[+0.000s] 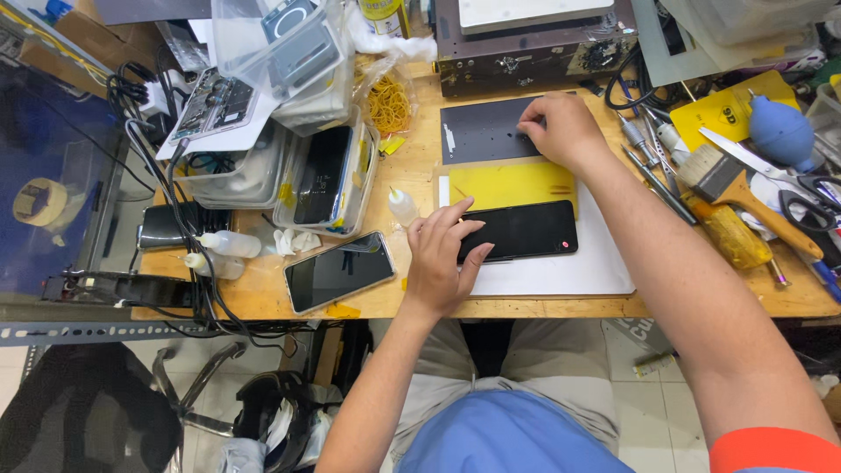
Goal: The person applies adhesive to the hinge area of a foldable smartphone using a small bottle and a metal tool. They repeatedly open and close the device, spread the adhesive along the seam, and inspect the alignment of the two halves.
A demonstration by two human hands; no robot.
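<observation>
My left hand (442, 254) rests flat on the left end of a black phone (526, 230) that lies screen-up on a white sheet (569, 267), fingers spread over its edge. Behind the phone is a yellow mat (512, 186), and behind that a dark grey pad (482, 131). My right hand (561, 130) reaches to the far right part of that dark pad, fingertips pinched down on its surface; what is under them is hidden. A second phone (339, 271) with a dark screen lies to the left of my left hand.
Clear plastic trays (326, 180) with phones and parts stand at the left, with small squeeze bottles (229, 243) and cables. A brown machine (534, 48) sits at the back. At the right lie a brush (745, 197), tweezers, scissors (810, 206) and a blue air blower (781, 131).
</observation>
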